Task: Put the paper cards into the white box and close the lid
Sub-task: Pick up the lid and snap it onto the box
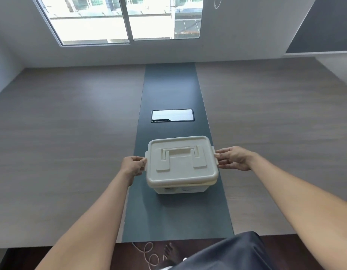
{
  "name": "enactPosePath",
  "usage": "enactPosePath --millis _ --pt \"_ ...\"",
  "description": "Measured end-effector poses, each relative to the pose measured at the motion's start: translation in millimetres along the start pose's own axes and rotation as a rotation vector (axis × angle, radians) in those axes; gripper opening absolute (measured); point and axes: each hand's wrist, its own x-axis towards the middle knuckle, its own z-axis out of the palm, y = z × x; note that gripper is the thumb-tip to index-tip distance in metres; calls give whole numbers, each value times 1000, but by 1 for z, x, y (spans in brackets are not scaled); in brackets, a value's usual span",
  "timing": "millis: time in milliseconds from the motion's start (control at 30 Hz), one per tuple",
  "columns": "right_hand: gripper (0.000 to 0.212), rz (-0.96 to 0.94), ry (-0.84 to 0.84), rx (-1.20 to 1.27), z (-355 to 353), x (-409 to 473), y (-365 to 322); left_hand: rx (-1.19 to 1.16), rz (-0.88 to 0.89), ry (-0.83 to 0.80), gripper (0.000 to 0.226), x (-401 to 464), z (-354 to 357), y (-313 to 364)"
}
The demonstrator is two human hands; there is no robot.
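Right now the white box (181, 164) sits lid-on at frame centre on the bench's (71, 133) dark strip, long axis left-right, left hand (134, 165) and right hand (234, 158) pinching its two side latches, equally near; no cards visible.

The head view looks forward and steeply down, from close above, over the table (71, 133).

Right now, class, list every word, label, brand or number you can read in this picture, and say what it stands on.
None can be read.
White box, front wall: two small printed marks, too blurred to read.
Lid: no text.
Dark-framed panel in the table: no text.
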Motion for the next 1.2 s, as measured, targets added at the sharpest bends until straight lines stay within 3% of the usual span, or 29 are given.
enactPosePath --millis 200,400,567,767,967,1200 --pt "11 65 62 96 1 -2 3 -103 -2 -24 8 0 0 -7" --pt "30 60 49 72 -3 4 11 -193 -40 -76 23 -1 -3 -12" --pt "33 55 33 -77 -4 3 8 -235 -117 -143 26 1 -6 -10" --pt "35 30 64 -55 1 5 12 -169 -160 -134 35 8 -4 -9" --pt "31 105 -110 96 15 5 15 -246 -305 -279 46 2 9 -10" --pt "24 99 -24 200 14 8 18 -393 -372 -232 22 5 -2 -9"
